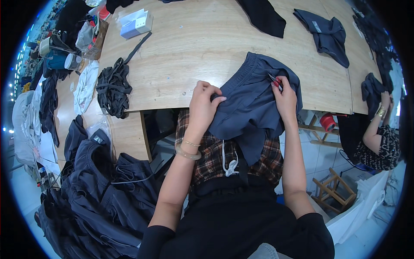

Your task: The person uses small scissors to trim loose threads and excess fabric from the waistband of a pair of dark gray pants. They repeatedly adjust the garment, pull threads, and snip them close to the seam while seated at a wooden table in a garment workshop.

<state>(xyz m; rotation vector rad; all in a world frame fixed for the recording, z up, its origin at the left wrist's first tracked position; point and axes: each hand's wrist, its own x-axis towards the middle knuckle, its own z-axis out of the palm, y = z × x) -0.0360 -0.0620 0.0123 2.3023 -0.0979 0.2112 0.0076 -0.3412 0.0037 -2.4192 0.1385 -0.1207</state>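
Dark blue-grey shorts (pixel 248 97) with a gathered elastic waistband lie over the table's near edge and hang down toward my lap. My left hand (pixel 204 101) pinches the waistband's left end between thumb and fingers. In my right hand (pixel 284 98) is a pair of small red-handled thread snips (pixel 276 82), blades pointing up and left over the cloth. That hand rests on the right part of the shorts. Whether the blades touch a thread is too small to tell.
A pile of dark garments (pixel 99 190) lies at my left. On the wooden table (pixel 172 56) are a bundle of dark strips (pixel 114 88), a tissue box (pixel 136 25) and a dark garment piece (pixel 323 34). A co-worker's arm (pixel 374 134) is at the right, near a wooden stool (pixel 334 190).
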